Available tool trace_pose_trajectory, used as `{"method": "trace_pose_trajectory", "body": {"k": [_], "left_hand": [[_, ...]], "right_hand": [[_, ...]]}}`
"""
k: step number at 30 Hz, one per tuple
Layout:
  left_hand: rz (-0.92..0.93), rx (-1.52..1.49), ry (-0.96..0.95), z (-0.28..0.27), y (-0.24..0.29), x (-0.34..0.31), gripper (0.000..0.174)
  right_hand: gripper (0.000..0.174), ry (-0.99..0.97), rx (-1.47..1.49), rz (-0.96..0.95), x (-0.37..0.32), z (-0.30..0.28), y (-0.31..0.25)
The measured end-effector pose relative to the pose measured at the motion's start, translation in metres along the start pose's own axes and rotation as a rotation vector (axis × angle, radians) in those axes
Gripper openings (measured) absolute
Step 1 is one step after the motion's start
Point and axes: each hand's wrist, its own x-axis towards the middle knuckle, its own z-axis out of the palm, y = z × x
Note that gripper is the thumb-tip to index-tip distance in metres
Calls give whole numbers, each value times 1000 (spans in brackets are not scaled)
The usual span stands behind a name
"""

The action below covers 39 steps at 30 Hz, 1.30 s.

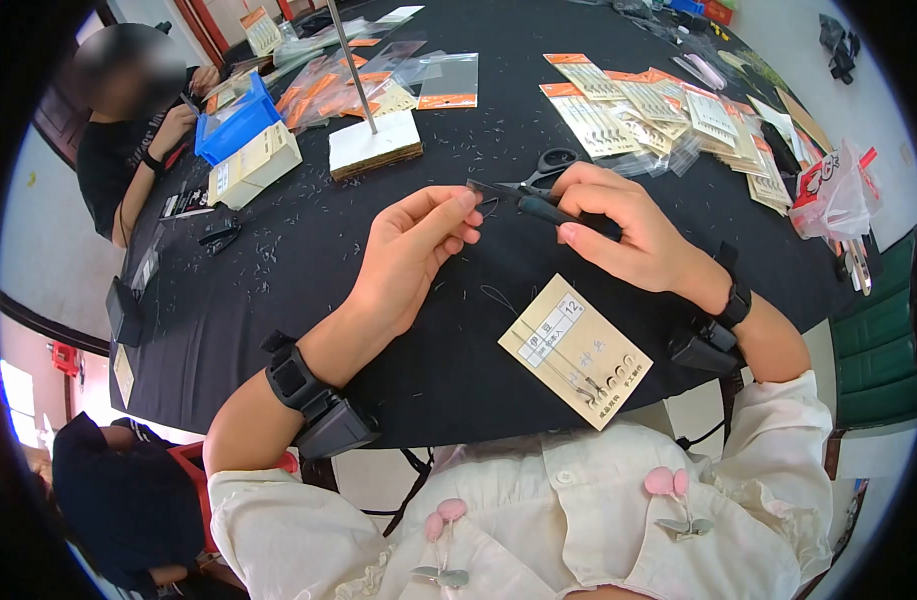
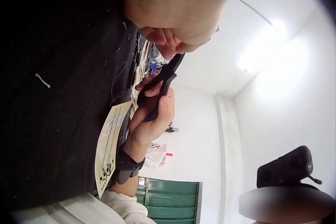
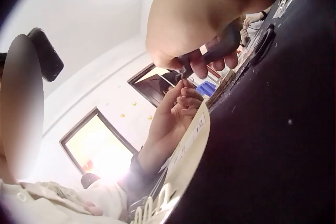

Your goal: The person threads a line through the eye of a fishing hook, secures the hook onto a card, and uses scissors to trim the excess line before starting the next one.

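Observation:
My left hand [image 1: 411, 240] pinches something tiny between thumb and fingertips; a thin dark line loops beside it. Black-handled scissors [image 1: 541, 205] are in my right hand [image 1: 624, 228], fingers curled round the handles, blades pointing at the left fingertips. In the left wrist view the scissors [image 2: 167, 77] reach from the right hand [image 2: 155, 121] up to the left fingers. The right wrist view shows the left hand [image 3: 176, 113] close to the blade tips. A cream card [image 1: 576, 350] with hooks and lines lies on the black cloth below my hands.
Another pair of scissors [image 1: 553, 162] lies just beyond my right hand. Further off are a metal rod on a white block [image 1: 377, 150], a blue bin [image 1: 237, 122], a cardboard box [image 1: 256, 165] and a pile of packed cards [image 1: 669, 110]. A person sits at the left; thread scraps litter the cloth [image 1: 309, 290].

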Motion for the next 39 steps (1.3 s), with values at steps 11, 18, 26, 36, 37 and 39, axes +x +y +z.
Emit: {"method": "trace_pose_trajectory", "body": {"k": [11,18,26,36,37,39], "left_hand": [[6,-35,24,-1,-1,2,20],[7,-47,18,0,-1,1,19],[3,-44,20,0,0,1,19],[10,-25,3,-1,0,1,16],[7,-13,-4,-1,0,1,13],[9,-21,-4,-1,0,1,13]], "right_hand": [[16,77,-39,-12,-1,2,-1],[17,95,-66,-29,-2,3,1],[16,101,-65,-38,-1,4,2],[16,35,27,-19,-1,3,0],[16,45,28,-24,0,4,0],[16,55,29,-30,0,4,-1]]}}
